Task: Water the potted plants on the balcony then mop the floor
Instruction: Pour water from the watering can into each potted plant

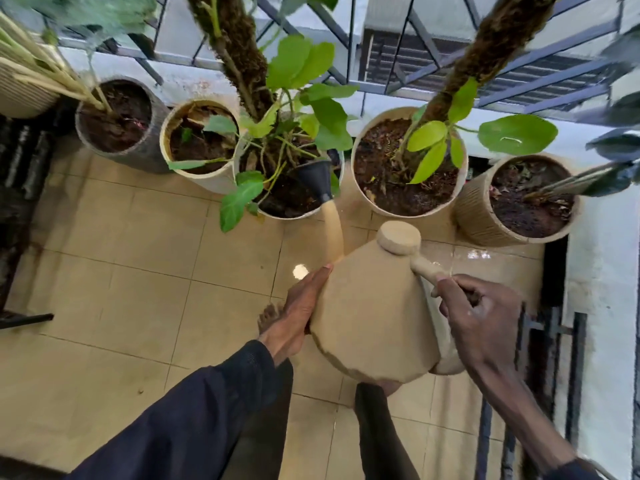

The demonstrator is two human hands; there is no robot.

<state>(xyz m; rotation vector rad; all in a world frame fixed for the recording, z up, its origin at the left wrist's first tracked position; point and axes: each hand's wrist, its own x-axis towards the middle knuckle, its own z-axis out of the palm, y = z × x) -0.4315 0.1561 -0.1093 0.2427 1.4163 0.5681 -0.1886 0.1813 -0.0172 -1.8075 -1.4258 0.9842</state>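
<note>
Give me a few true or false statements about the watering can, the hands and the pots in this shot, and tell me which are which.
1. The right hand grips the handle of the watering can. True.
2. The left hand hangs free, away from the can. False: its palm lies flat against the can's side.
3. The black spout head is over the middle pot with the moss pole. True.
4. The can's filler opening is uncovered. False: a round cap sits on it.
5. The floor is bare soil. False: it is beige tile.
</note>
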